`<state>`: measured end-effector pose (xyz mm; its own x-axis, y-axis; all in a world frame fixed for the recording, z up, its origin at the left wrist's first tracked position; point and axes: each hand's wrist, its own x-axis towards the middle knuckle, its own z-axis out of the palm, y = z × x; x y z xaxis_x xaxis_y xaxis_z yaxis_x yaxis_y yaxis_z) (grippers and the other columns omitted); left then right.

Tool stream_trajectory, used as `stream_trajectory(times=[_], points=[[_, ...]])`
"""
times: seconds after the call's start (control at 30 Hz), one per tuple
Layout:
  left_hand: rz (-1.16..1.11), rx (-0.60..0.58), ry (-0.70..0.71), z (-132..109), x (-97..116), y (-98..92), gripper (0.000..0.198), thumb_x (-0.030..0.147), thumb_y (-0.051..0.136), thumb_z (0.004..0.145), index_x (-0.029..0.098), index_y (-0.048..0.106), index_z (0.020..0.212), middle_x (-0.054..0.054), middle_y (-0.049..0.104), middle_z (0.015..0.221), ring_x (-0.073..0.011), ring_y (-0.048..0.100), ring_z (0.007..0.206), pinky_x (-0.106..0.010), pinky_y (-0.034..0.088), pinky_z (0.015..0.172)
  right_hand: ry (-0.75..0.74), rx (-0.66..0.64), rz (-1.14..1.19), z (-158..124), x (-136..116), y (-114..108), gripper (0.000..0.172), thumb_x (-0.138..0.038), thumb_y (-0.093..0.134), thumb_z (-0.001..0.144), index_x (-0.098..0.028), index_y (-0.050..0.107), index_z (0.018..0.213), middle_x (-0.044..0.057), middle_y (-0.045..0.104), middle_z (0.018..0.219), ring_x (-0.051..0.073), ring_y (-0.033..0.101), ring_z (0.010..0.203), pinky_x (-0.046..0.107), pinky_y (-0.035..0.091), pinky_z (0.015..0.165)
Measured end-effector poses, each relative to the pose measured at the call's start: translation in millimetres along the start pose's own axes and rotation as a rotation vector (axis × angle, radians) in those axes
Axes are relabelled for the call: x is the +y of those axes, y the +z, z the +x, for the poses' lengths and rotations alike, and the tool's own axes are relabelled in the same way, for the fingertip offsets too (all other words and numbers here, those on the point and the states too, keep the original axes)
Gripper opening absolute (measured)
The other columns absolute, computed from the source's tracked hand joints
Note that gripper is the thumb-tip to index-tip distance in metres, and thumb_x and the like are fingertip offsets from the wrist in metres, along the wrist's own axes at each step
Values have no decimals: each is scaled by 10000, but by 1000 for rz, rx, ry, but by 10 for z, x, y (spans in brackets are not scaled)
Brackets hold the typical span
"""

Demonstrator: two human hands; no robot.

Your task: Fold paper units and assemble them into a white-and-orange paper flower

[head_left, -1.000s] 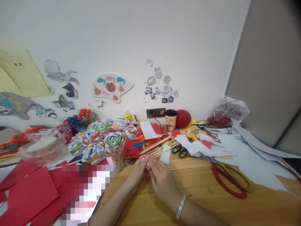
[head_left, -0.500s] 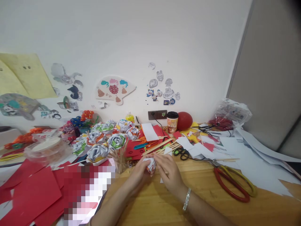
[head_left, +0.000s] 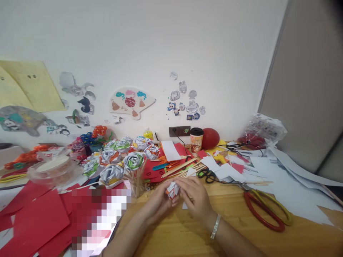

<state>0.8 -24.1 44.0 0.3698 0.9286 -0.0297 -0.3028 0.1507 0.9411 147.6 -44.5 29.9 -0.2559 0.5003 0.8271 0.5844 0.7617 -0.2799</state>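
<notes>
Between my hands, above the wooden table, is a small folded paper flower, white with orange edges. My left hand is closed around its left side and underside. From the right, my right hand has its fingers bent against the flower's upper right edge. Part of the flower is hidden behind the fingers. Several finished paper flowers, white with green, orange or yellow edges, stand to the left behind a clear cup of sticks.
Big scissors with red and yellow handles lie at the right, beside white paper sheets. Small black scissors and wooden sticks lie ahead. Red paper covers the left. A lidded paper cup stands near a red balloon.
The paper flower has turned and tilted in my hands, showing more of its folded side. My left fingers have shifted lower around it, and my right hand has moved slightly to the right.
</notes>
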Motion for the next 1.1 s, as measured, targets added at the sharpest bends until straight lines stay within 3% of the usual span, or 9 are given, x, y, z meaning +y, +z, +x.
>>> stream_trajectory(times=[0.1,0.2,0.37,0.5,0.63,0.8,0.9,1.03,1.1], points=[[-267,-131,-105,32,-49,-38,197,352,560,762,156,560,741,22,524,583,-79,445,462,-201,357,448,-39,-45,29,4,29,16,382,-144,448,855,-220,481,1229,61,569,1208,204,523,1011,393,458,834],[-398,-146,-191,50,-81,-56,205,355,576,761,156,542,723,32,530,554,-69,460,439,-178,336,430,-77,-66,-49,-11,19,62,415,-150,445,858,-176,435,1271,96,555,1220,217,522,1025,395,462,840],[-335,-185,-353,46,-54,-20,505,654,447,721,157,508,651,27,490,472,-109,496,406,-194,335,384,36,-26,41,-17,14,109,343,-192,434,874,-212,503,1209,86,617,1095,203,556,975,372,478,832],[-173,-172,-90,41,-63,-13,586,697,482,661,220,515,1000,-18,615,734,-158,585,560,-244,430,466,341,63,359,-14,66,148,226,-248,535,824,-228,611,1036,68,625,1008,198,581,920,351,496,805],[115,-100,261,58,-136,-34,773,390,820,461,220,473,1130,-84,578,1102,-225,558,952,-287,439,788,589,147,690,-8,105,212,371,-309,555,803,-191,540,1154,93,623,1003,197,615,866,338,529,741],[317,58,430,84,-159,-78,528,349,786,526,180,553,969,-73,592,971,-235,555,894,-307,435,774,449,81,714,17,74,181,247,-304,590,781,-218,643,1007,81,611,1007,212,573,957,353,491,818],[452,120,503,62,-99,-104,441,334,778,522,175,592,889,-64,586,921,-240,550,858,-308,431,753,353,24,655,36,46,112,237,-301,542,820,-238,635,1029,66,591,969,196,561,941,340,481,819],[716,161,587,3,8,-98,236,279,735,569,183,620,751,-44,585,785,-221,546,756,-297,425,705,320,-30,631,49,29,74,231,-290,462,867,-220,634,1004,61,586,917,177,562,898,331,474,811],[761,186,619,-27,46,-79,243,251,729,563,193,633,779,-56,609,821,-231,554,783,-303,425,730,315,-39,622,47,27,86,212,-285,482,855,-213,635,983,61,588,909,176,563,889,329,477,802]])
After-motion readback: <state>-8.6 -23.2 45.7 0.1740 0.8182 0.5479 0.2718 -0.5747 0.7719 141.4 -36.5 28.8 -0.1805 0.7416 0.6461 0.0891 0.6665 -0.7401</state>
